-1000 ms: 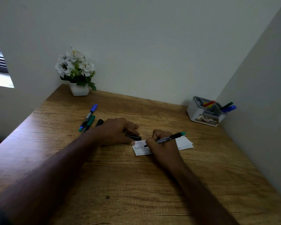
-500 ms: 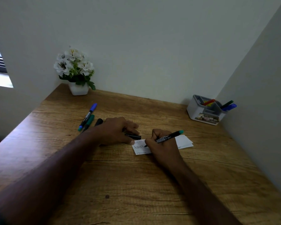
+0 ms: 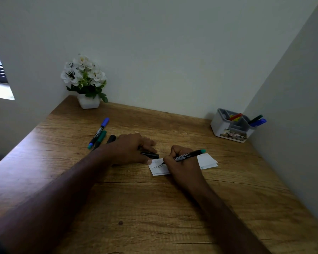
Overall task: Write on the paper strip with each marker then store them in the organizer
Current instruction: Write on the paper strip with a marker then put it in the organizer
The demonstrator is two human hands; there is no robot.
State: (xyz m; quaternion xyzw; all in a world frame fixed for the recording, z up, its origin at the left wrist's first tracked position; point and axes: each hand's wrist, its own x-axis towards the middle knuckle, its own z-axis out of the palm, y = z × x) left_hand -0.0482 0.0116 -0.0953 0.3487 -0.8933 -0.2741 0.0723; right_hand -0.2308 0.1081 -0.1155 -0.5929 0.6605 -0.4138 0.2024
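Mid-task: right hand [image 3: 184,167] clenched a teal-ended marker [image 3: 188,155] writing on the paper strip [image 3: 157,168], left hand [image 3: 131,148] gripping its cap [image 3: 151,154]; three markers [image 3: 99,133] awaited on the bench [image 3: 154,208], others already filled the organizer [image 3: 231,126].

The right hand [image 3: 184,167] hides the paper strip's [image 3: 159,168] middle.

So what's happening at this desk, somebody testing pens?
A person is writing letters on a white paper strip with a black marker held in the right hand. The left hand pins the strip's edge and holds what looks like the marker's cap. Three more markers lie on the wooden desk to the left, and a few already stand in the grey organizer in the far right corner.
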